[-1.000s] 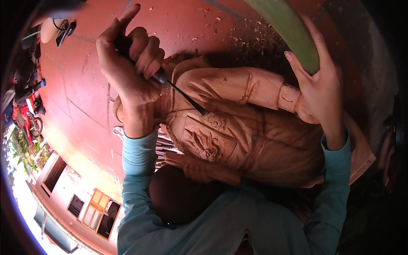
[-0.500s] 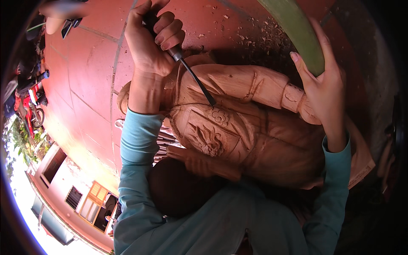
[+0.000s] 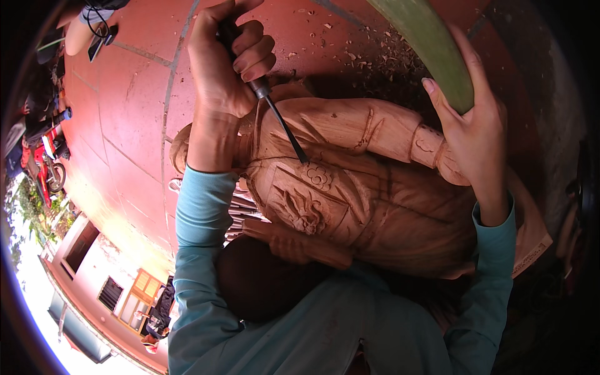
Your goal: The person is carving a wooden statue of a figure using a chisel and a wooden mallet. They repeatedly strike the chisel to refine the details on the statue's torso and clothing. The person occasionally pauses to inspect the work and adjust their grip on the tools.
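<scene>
A large reddish-brown carved wooden statue of a figure in a jacket [image 3: 375, 200] lies across the middle of the view, with a raised flower and leafy relief cut into its chest and a bent sleeve along its upper side. A slim dark metal chisel with a steel collar [image 3: 281, 122] slants down to the right, its tip resting on the chest just above the flower
</scene>
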### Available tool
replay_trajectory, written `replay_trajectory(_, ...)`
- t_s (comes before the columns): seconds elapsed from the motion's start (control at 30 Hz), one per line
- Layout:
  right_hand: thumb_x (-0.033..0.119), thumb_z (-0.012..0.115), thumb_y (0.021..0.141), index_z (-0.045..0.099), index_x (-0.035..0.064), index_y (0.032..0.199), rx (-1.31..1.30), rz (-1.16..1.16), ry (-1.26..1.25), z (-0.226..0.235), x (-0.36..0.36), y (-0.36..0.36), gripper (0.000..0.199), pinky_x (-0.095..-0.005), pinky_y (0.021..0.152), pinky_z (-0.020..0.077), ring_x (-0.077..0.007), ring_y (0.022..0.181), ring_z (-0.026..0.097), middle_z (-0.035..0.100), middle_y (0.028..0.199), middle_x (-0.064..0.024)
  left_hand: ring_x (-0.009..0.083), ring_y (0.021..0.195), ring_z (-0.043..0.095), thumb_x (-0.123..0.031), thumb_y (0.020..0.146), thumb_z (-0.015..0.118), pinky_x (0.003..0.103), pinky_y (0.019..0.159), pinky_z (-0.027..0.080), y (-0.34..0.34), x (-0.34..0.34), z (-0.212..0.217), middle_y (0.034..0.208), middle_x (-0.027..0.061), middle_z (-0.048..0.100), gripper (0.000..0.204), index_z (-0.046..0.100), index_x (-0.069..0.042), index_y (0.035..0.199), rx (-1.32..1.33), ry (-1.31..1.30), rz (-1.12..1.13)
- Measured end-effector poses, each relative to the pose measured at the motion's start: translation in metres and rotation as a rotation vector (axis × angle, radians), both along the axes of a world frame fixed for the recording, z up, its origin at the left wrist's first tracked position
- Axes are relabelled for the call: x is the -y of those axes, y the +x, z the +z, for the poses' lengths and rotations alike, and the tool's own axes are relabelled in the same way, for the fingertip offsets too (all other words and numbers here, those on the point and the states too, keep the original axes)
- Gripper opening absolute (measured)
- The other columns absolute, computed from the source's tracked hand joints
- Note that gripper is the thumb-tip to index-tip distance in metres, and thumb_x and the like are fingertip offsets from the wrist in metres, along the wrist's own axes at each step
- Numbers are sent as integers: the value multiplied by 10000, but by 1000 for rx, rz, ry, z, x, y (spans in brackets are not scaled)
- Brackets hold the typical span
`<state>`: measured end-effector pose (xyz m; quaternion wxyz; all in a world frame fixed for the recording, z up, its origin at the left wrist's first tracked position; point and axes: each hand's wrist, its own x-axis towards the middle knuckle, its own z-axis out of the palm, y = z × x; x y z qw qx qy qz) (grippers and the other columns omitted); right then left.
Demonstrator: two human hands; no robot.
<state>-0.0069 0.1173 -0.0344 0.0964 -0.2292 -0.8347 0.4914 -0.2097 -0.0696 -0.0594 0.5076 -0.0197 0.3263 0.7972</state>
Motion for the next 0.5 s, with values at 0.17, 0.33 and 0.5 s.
replay_trajectory(0.17,-5,597,829,407,52,1312,22,-14,12,3,3,-2,523,-307,923,420,-178,1131,508,519,1243,-128,49,373,244,-220,914,360,169,286,257,2,-6,-13,507,-36,255,385,507,80,1107,110,-93,-49)
replay_trajectory(0.33,4,604,827,412,59,1310,57,-4,58,6,2,-2,523,-306,914,427,-177,1121,519,537,1227,-129,36,374,255,-231,908,375,149,285,271,3,-15,-32,519,-39,265,381,513,76,1085,280,-65,-144)
replay_trajectory(0.5,3,606,825,412,60,1312,33,-23,-3,2,1,1,527,-299,911,429,-170,1115,524,541,1222,-127,49,333,241,-289,874,461,190,272,234,10,-31,-25,468,-54,263,335,608,-15,997,452,-77,-220)
